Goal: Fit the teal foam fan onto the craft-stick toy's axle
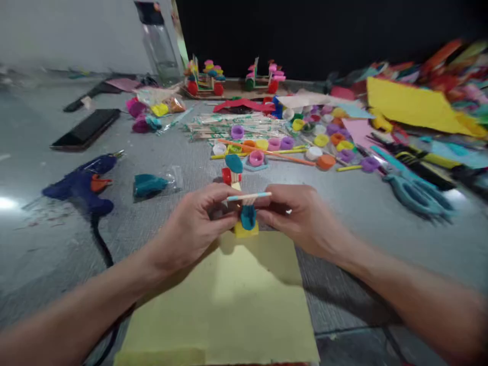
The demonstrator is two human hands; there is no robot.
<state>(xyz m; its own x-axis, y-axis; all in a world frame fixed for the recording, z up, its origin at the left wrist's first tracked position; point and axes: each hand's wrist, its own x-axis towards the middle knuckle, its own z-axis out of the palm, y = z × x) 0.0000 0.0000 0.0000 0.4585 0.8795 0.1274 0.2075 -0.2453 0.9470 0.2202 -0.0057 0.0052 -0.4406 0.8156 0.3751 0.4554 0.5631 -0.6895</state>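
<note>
Stick model (248, 217), pinched by left hand (198, 213) and right hand (308, 216), near far edge of yellow sheet (229, 305).

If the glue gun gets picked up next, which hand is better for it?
Probably the left hand: the glue gun lies on that side. The right hand is farther off, beyond the little toy. Both seem to hold it, so left must let go first.

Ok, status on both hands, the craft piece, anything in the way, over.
Left hand, right hand: pinching craft piece from either side. Piece: at far edge of pale yellow sheet. Possible snag: glue gun cord, under left forearm.
</note>
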